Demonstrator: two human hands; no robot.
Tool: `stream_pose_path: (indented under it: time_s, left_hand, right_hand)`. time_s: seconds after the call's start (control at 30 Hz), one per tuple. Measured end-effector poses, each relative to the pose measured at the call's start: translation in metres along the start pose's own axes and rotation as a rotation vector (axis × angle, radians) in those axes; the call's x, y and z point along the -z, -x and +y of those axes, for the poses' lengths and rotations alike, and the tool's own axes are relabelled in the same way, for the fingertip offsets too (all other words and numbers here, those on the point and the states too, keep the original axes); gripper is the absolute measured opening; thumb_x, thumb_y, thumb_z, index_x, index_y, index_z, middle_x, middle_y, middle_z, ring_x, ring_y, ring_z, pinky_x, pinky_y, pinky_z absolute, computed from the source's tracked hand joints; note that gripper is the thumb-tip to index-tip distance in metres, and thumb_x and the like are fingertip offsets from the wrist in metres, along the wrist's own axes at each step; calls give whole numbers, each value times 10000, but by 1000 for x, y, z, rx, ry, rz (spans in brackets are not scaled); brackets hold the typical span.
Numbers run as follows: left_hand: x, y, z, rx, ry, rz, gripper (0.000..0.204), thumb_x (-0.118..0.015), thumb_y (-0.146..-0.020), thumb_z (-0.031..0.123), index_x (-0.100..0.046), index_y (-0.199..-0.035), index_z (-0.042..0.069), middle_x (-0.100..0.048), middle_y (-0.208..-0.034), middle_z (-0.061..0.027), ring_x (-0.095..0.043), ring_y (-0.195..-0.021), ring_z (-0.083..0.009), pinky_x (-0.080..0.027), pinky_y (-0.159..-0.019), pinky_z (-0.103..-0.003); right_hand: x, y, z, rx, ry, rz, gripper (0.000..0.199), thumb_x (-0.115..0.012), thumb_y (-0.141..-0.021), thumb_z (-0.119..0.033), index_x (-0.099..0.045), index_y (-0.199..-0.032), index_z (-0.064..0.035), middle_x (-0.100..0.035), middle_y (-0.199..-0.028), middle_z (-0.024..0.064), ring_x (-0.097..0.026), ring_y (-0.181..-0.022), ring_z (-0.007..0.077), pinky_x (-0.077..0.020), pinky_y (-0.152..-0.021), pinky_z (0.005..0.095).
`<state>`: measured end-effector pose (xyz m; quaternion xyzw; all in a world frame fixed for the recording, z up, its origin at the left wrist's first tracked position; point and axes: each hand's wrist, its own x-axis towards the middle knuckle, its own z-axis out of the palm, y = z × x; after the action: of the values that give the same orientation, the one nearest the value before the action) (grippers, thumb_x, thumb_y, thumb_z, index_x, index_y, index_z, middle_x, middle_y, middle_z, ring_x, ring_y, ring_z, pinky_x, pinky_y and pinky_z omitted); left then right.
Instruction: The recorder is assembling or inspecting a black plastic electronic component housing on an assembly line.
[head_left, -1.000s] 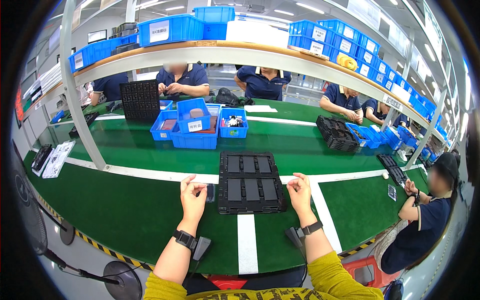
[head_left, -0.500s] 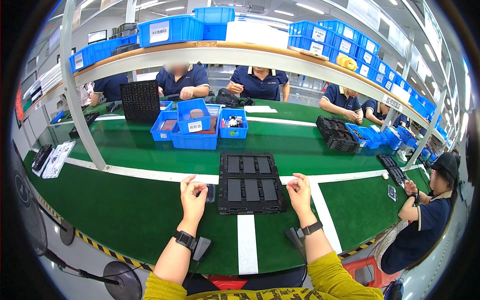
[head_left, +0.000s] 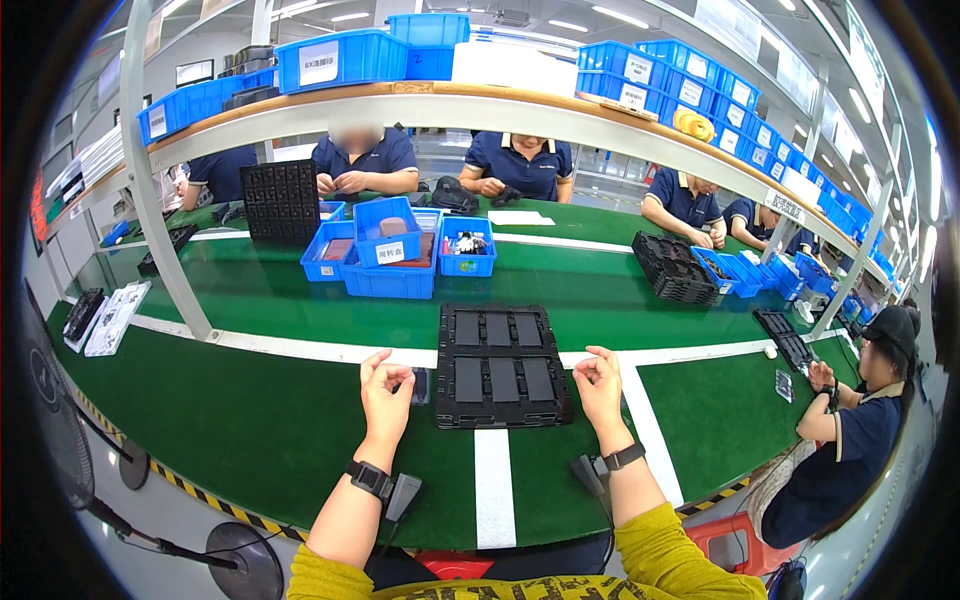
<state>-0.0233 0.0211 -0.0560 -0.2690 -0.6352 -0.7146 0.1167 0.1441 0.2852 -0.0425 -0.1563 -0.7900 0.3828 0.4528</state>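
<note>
A black plastic tray [head_left: 503,366] lies on the green table in front of me, with several flat dark rectangular pieces in its compartments. On its left is my left hand [head_left: 384,396], raised, thumb and fingertips brought together in a pinch with nothing visible in them. A small dark, shiny flat piece [head_left: 421,387] lies between that hand and the tray, partly hidden by the hand. To the tray's right, my right hand [head_left: 600,388] makes a similar empty pinch. Neither hand touches the tray. Black straps with small devices sit on both wrists.
Blue bins [head_left: 392,275] stand beyond the tray, below a shelf [head_left: 400,108] whose upright post [head_left: 165,200] rises at the left. A stack of black trays [head_left: 672,268] is at the far right. Co-workers sit across the table, and one person [head_left: 850,440] sits at my right.
My hands and the tray have not moved. Across the table, the co-workers' hands have shifted; one person's hands have come down toward the tabletop.
</note>
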Motion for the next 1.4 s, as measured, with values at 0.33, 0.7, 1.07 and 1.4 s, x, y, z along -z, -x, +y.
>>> stream_pose_path:
  time_s: [0.33, 0.7, 1.07, 1.4]
  left_hand:
    - [0, 0, -1, 13, 40, -8, 150, -522, -714, -143, -513, -812, -30, -374, -1133, -112, -572, -817, -149, -486, -731, -247]
    - [1, 0, 3, -9, 36, -11, 167, -440, -741, -144, -543, -794, -23, -364, -1152, -119, -573, -917, -207, -453, -846, -296]
    - [3, -1, 5, -64, -95, 62, 139, -481, -704, -102, -538, -794, -12, -436, -1085, -127, -550, -830, -181, -464, -721, -257]
    - [5, 0, 1, -66, -174, 60, 142, -489, -710, -74, -553, -798, 17, -483, -1044, -116, -520, -853, -179, -444, -694, -255]
  right_hand:
    - [0, 0, 1, -35, -49, 5, 139, -564, -666, 140, -524, -747, 35, -431, -1092, 104, -530, -824, 145, -482, -674, 214]
    - [0, 0, 3, 4, 5, 10, 151, -564, -661, 146, -536, -752, 29, -439, -1094, 106, -524, -849, 154, -476, -688, 228]
    - [-1, -1, 1, -49, -48, 6, 120, -515, -710, 151, -541, -770, 50, -430, -1113, 120, -559, -876, 177, -503, -753, 249]
    - [-2, -1, 8, 12, -103, 9, 170, -393, -739, 167, -523, -734, 58, -451, -1092, 159, -589, -889, 237, -492, -777, 285]
